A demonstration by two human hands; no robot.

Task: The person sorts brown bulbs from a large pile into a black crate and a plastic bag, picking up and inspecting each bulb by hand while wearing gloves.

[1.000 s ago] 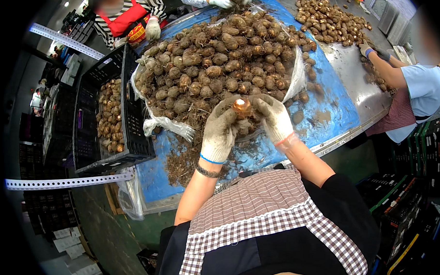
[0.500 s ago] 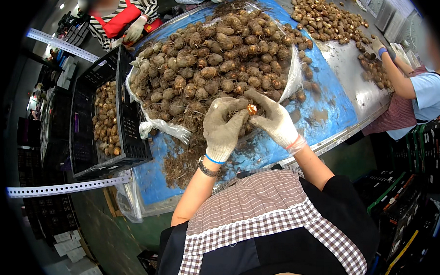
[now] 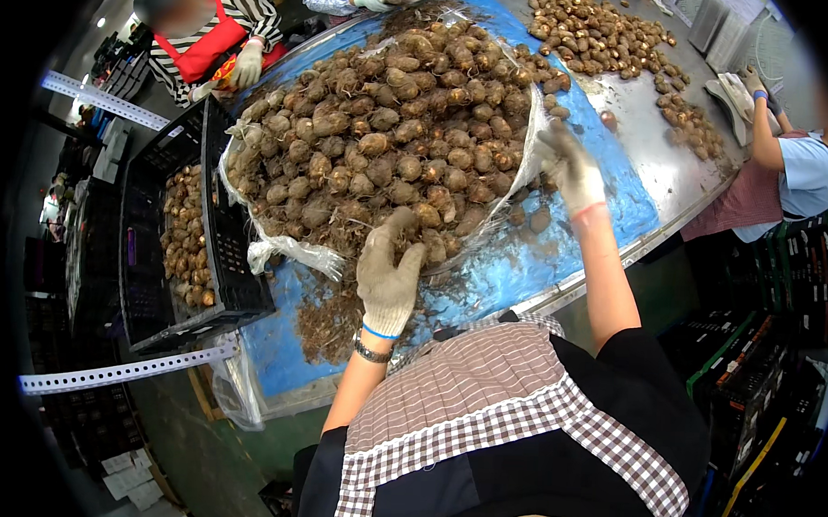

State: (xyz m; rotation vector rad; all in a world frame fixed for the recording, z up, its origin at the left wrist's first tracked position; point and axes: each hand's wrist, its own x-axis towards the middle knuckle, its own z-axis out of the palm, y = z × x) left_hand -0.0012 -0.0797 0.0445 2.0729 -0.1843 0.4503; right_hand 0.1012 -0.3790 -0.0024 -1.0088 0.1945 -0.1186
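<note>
A large heap of brown, hairy taro corms (image 3: pixel 381 143) rests on an opened white sack (image 3: pixel 296 247). My left hand (image 3: pixel 388 280), in a soiled white knit glove, reaches to the heap's near edge. Its thumb and fingers are apart, touching or close to the corms there, and nothing shows in its grasp. Beyond the heap's right edge is my gloved right hand (image 3: pixel 574 168), smeared by motion, its fingers stretched out and seemingly holding nothing. A blurred reddish corm (image 3: pixel 608 120) appears farther off, over the border of blue sheet and metal; whether it is airborne I cannot tell.
A black crate (image 3: pixel 241 252) with corms stands at the left. Blue sheeting (image 3: pixel 486 293) covers part of the metal table (image 3: pixel 650 171). More corms (image 3: pixel 600 37) lie at the far right. Loose root fibres (image 3: pixel 325 324) lie near my left hand. Co-workers stand at the far left, far side and right.
Both hands were together before the heap on a partly peeled corm. My right hand has swung right and away; my left has dropped slightly leftward to the heap's edge. The corm has left them.
</note>
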